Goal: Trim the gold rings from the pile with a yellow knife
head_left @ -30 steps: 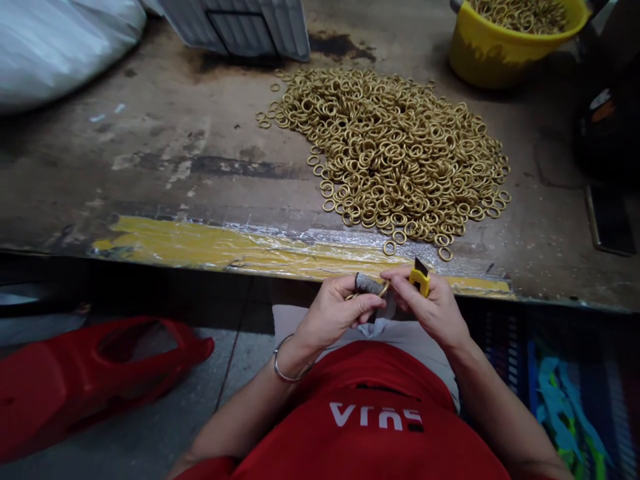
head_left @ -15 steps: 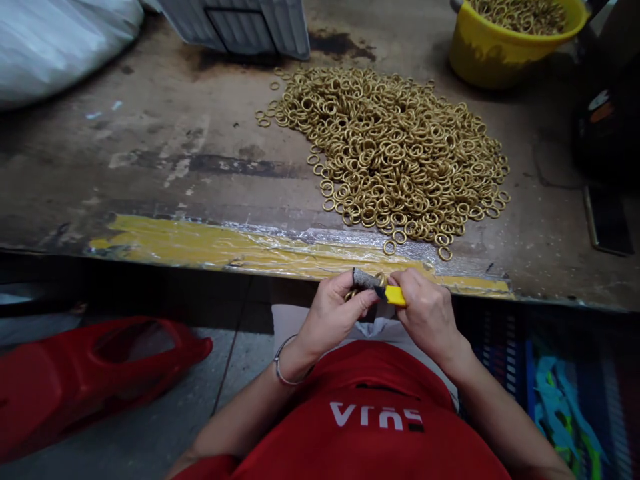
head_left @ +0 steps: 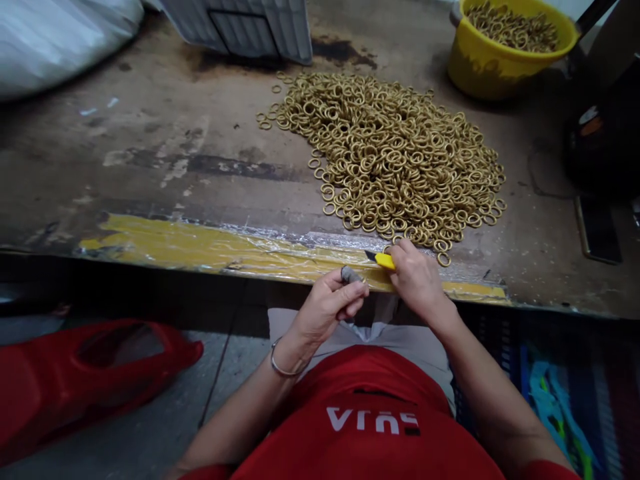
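Note:
A yellow utility knife (head_left: 384,260) is in my right hand (head_left: 417,280), its dark blade pointing left. That hand is at the table's front edge, its fingertips by the nearest rings of a large heap of gold-coloured rings (head_left: 395,153). Closer to my body, my left hand (head_left: 330,303) is closed in a pinch, with a grey cover (head_left: 351,274) on its index finger. A small gold glint shows at those fingertips, apparently a ring mostly hidden by the fingers.
Yellow tape (head_left: 200,247) covers the front edge of the worn table. A yellow bucket (head_left: 495,73) of rings stands at the back right, a grey crate (head_left: 245,30) at the back. A phone (head_left: 599,228) lies at right. A red plastic chair (head_left: 100,380) is on the floor at left.
My hands have come apart. The right hand, with the knife, has moved up to the tabletop by the rings; the left has stayed low, shifting slightly left.

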A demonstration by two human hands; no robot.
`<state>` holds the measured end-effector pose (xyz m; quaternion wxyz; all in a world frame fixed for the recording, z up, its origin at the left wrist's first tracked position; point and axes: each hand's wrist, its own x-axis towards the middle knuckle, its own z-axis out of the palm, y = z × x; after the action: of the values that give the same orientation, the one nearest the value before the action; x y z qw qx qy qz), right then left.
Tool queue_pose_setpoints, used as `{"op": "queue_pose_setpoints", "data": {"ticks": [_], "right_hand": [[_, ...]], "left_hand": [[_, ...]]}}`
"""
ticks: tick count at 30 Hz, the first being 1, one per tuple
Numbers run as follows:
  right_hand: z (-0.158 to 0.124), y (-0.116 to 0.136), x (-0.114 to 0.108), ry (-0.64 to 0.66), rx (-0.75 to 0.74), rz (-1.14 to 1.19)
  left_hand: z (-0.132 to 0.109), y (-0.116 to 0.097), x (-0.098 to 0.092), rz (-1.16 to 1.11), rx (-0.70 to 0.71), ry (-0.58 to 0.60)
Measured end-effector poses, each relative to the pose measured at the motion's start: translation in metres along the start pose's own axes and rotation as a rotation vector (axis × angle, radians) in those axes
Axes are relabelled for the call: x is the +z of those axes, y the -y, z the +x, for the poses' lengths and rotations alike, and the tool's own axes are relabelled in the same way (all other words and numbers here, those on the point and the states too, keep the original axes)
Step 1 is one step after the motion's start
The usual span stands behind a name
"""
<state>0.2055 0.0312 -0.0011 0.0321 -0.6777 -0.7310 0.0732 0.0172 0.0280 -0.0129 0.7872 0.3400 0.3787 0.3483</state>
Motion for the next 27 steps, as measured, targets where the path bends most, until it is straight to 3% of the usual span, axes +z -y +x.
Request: {"op": "queue_pose_setpoints", "data": {"ticks": [3,7,10,15,19,24,27], "right_hand": [[0.004,-0.004,0.001,0.022,-0.001,0.055],[-0.002,-0.014,-0.008,-0.098,-0.187,0.536],[-0.009,-0.016,-0.015,-0.112,-0.300,0.825],[-0.017,-0.013,-0.016,-0.119,-0.335,0.991],[-0.026,-0.010,-0.013,-0.178,-0.312,0.888],[-0.042,-0.001,-0.011,-0.226,-0.245,0.367],[-0.046,0.002,-0.010,-0.240,-0.206,0.207]], "left_hand": [[0.004,-0.002,-0.005,-0.063,-0.026,0.021],[0.005,-0.004,-0.003,-0.106,-0.036,0.023],[0.007,-0.003,0.002,-0.076,-0.055,0.038],[0.008,-0.003,0.011,-0.133,-0.110,0.164],[0.004,-0.003,0.014,-0.103,-0.090,0.126],[0.000,-0.001,0.019,0.071,-0.004,-0.059],[0.000,-0.003,0.022,0.176,0.051,-0.115]]}}
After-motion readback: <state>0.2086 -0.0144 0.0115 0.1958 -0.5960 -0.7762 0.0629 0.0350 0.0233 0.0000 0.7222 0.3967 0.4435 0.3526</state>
